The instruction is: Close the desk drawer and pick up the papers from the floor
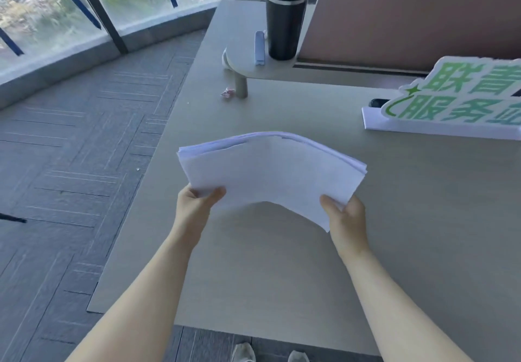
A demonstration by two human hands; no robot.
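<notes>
Papers, a white sheaf bowed upward [270, 170], hang over the pale grey wooden desk [423, 220] near its left edge, long axis running hand to hand, left fingers [217, 192] and right fingers [328, 202] each pinching a near corner.

Both bare forearms extended forward, left hand [197, 202] and right hand [342, 212] pinching shut, thumbs on top

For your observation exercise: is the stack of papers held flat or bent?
Bent. The stack of papers arches upward in the middle, its near corners pinched lower by the left hand and right hand above the desk.
</notes>
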